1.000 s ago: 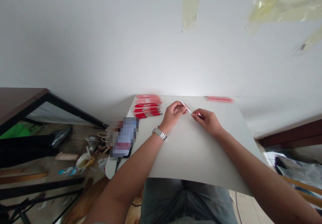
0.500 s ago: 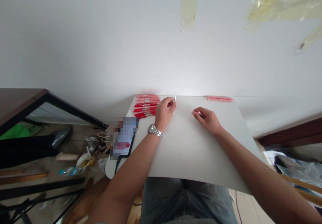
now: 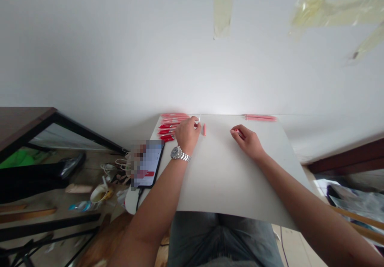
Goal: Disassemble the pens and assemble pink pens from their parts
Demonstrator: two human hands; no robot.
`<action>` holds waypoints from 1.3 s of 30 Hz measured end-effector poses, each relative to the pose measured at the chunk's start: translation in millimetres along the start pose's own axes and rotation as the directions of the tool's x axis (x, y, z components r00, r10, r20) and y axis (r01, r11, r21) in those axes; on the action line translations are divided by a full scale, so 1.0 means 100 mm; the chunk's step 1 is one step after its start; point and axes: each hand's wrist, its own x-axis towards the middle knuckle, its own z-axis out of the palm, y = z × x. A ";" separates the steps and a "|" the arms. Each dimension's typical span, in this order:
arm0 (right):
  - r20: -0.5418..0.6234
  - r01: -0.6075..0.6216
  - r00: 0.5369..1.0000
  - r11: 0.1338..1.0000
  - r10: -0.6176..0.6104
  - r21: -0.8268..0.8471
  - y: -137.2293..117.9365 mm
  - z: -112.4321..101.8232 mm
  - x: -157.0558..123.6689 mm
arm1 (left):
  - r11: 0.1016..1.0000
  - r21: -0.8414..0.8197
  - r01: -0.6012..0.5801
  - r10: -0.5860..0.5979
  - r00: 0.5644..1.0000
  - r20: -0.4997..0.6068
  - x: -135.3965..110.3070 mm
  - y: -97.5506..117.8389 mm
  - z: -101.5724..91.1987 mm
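My left hand (image 3: 188, 132), with a steel watch on its wrist, pinches a thin white rod (image 3: 199, 119) that points up toward the wall. It hovers by the right end of a row of red and pink pens (image 3: 169, 126) at the table's back left, covering part of them. Just right of it, a short pink tube (image 3: 204, 129) lies on the white table (image 3: 222, 171). Farther right, my right hand (image 3: 246, 139) is closed around a small red-and-white pen part (image 3: 239, 132), mostly hidden by the fingers.
Several slim pink pens (image 3: 260, 117) lie along the table's back right edge by the wall. A phone (image 3: 150, 165) with a cable rests at the left edge. Below on the left floor are a cup (image 3: 99, 194) and a plastic bottle (image 3: 80, 206).
My left hand has moved left toward the pen row, still pinching the white rod. The short pink tube now shows on the table beside it. My right hand has barely moved.
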 end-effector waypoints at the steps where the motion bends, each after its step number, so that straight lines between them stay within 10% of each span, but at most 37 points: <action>1: -0.006 -0.002 1.000 1.000 0.002 0.003 0.00 0.00 0.00 | 0.999 0.032 0.006 -0.007 1.000 0.028 0.00 0.01 -0.02; 32: 0.002 -0.034 0.999 0.999 0.034 -0.011 0.03 0.01 0.01 | 0.996 0.092 -0.020 0.012 0.996 0.089 -0.02 0.06 0.01; 39: 0.012 -0.021 1.000 1.000 0.021 -0.009 0.04 0.02 0.02 | 0.980 -0.024 -0.196 0.196 0.981 0.005 -0.03 0.05 0.11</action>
